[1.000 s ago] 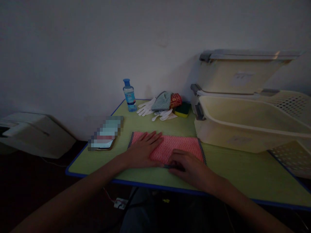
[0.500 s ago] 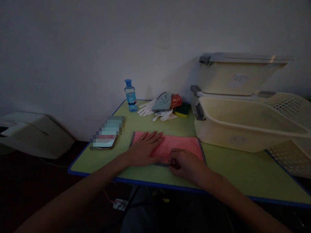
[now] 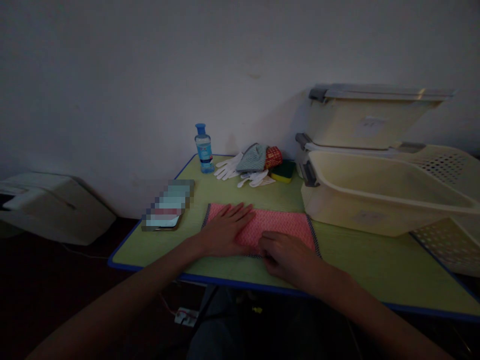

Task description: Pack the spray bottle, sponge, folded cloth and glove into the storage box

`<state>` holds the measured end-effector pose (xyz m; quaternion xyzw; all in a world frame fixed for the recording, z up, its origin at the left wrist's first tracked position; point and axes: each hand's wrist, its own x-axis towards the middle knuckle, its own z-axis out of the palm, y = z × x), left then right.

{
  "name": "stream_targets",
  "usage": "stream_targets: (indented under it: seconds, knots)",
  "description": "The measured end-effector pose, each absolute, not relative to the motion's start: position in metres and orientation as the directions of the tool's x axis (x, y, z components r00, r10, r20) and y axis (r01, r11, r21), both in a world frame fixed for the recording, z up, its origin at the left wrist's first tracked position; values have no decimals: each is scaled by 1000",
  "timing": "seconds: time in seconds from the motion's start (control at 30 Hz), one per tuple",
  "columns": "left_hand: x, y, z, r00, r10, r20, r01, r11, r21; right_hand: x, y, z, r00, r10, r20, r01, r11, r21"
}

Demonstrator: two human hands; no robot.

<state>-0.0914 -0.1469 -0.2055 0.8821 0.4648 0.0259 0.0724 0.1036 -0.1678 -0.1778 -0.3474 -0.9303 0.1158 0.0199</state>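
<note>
A pink woven cloth point(image 3: 277, 225) with dark checked side edges lies flat on the green table point(image 3: 232, 272). My left hand point(image 3: 227, 235) rests palm down on its left part, fingers stretched out and spread. At the cloth's near edge, right of the middle, my right hand point(image 3: 285, 255) is closed with its fingers curled. Its fingertips are turned under, so what they hold, if anything, is hidden. The thumb of my left hand reaches close to the curled fingers of the right.
Behind the cloth are a blue bottle point(image 3: 204, 152), white gloves point(image 3: 228, 167), a folded grey-blue cloth point(image 3: 252, 158), a red patterned item point(image 3: 273, 157) and a sponge point(image 3: 284, 171). A phone point(image 3: 168, 205) lies left. Cream bins point(image 3: 348, 215) and a perforated basket point(image 3: 446, 160) stand right.
The view has shifted very slightly. My right hand has turned a little at the cloth's near edge, its fingers still curled. The left hand stays flat on the cloth.
</note>
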Motion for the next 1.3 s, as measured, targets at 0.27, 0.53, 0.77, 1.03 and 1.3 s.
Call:
stream_targets:
  seconds: [0.27, 0.53, 0.77, 1.03, 1.3]
  knots:
    - [-91, -146, -207, 585, 811, -5, 803, -578, 142, 119, -159, -160, -807, 591, -4, 547, 744, -384]
    - [-88, -147, -206, 585, 811, -10, 807, -581, 105, 70, -135, -198, -790, 581, 194, 528, 807, -264]
    - [-90, -149, -206, 560, 828, -21, 824, -555, 117, 90, -132, -208, -767, 628, 133, 609, 777, -159]
    - [-102, -158, -203, 491, 871, -31, 868, -486, 99, 125, -127, -207, -681, 729, 63, 725, 684, -84]
    - [-105, -164, -204, 436, 899, -36, 897, -432, 90, 148, -124, -210, -673, 737, 60, 735, 676, -53]
